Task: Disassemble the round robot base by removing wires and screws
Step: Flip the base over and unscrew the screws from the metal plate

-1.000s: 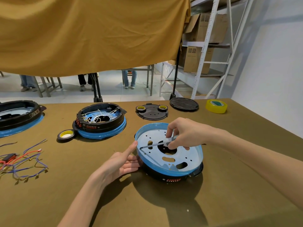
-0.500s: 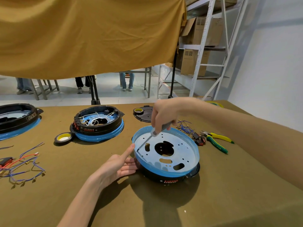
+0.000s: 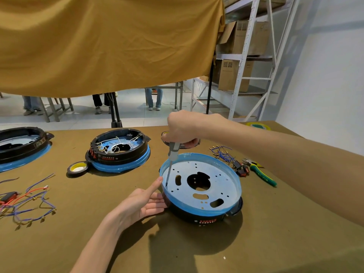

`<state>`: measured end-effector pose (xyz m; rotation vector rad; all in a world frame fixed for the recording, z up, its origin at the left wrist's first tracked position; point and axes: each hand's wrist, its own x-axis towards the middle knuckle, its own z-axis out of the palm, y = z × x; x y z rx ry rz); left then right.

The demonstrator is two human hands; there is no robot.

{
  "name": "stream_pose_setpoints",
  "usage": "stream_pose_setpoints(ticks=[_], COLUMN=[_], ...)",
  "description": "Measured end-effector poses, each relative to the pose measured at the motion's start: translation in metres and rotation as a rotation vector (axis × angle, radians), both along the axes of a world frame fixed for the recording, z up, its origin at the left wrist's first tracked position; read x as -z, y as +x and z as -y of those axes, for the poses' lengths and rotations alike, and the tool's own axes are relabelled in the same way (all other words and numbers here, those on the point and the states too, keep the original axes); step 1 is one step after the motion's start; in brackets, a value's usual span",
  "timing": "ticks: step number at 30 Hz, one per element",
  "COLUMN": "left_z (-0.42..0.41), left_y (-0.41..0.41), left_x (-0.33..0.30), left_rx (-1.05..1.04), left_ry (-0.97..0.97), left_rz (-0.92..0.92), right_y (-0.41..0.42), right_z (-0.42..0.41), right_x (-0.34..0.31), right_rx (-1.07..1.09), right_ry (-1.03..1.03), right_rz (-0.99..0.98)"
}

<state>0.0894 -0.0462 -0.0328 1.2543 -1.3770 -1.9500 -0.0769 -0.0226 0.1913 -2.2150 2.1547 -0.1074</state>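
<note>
Blue-rimmed base: the round robot base [image 3: 201, 186] is set upside down on the worktop [image 3: 197, 251], its pale perforated plate facing up, directly in front of the person.
Right hand: the right hand [image 3: 183, 128] is seen curled round the handle of a screwdriver [image 3: 171, 164], held nearly upright above the far-left part of the base.
Tip: the screwdriver tip is planted at the plate's left edge; whether a screw sits under it is too small to be told.
Left hand: the left hand [image 3: 144, 203] is laid against the base's left side wall, fingers straight and apart, forefinger raised to the rim just beside the tip.
Done so far: no wires are seen on the upturned plate, and a bundle of blue wires [image 3: 221, 152] lies just right of the base, so the wire removal is judged largely finished.
Left to do: screw removal is judged to be under way, with the count remaining not visible.
Around: green-handled pliers [image 3: 260, 173] lie right of the base; a second base [image 3: 120, 150] with wiring inside stands to the left beyond it, a tape roll [image 3: 77, 168] beside that.
Obstacles: nothing is seen between the screwdriver and the plate.
</note>
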Motion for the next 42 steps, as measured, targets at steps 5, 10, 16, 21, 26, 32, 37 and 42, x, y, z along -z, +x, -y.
stream_pose_setpoints(ticks=[5,10,16,21,26,32,37,42], left_z=[-0.001,-0.003,-0.005,-0.008,-0.009,-0.01,-0.009,-0.008], left_y=[-0.002,-0.003,-0.002,-0.004,-0.003,-0.003,-0.002,-0.001], left_x=[0.0,-0.002,-0.003,-0.004,-0.004,-0.004,-0.002,-0.001], left_rx=[-0.003,-0.008,-0.003,-0.018,-0.031,-0.028,-0.027,-0.026], left_ry=[-0.005,-0.002,-0.018,-0.036,-0.037,-0.041,-0.048,-0.036], left_rz=[-0.004,-0.001,-0.005,0.004,0.002,0.009,0.017,0.036], right_y=[0.0,0.002,-0.003,0.0,0.001,-0.001,-0.003,-0.009], right_z=[0.002,0.003,0.008,0.012,0.012,0.01,0.005,0.001], right_x=[-0.011,-0.013,-0.022,-0.012,-0.024,-0.009,-0.012,-0.009], right_rx=[-0.102,-0.224,-0.17,-0.078,-0.082,-0.055,-0.164,-0.072], right_ry=[0.082,0.122,0.224,0.152,0.26,0.029,-0.026,-0.022], right_rz=[0.086,0.086,0.075,0.007,0.088,-0.028,0.027,-0.154])
